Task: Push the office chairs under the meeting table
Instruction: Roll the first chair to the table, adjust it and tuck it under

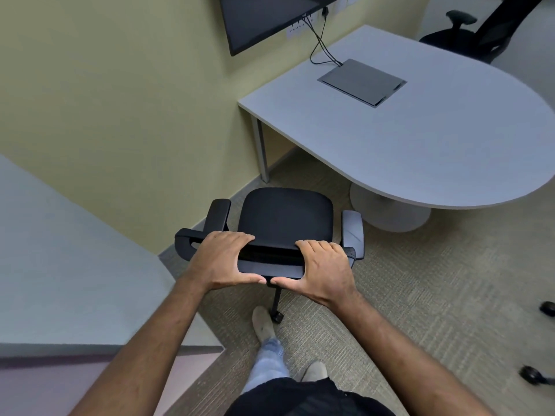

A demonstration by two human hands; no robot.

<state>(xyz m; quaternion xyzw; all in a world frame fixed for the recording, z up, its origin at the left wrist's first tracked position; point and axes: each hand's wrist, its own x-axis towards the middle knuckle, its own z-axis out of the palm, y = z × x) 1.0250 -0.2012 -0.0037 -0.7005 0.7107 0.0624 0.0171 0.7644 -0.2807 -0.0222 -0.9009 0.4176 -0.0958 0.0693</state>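
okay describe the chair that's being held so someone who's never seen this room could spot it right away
Start at the grey meeting table. Just off its near left edge stands a black office chair. Unlike the other chair beyond the table, both hands grip its backrest.

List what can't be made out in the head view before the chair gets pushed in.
- Chair base: seat and both hands, left hand and right hand, hide it; one caster shows.
- Far chair: table and top edge cut it off.
- Third chair: right edge leaves only two casters.
- Wall screen: cropped by top edge.
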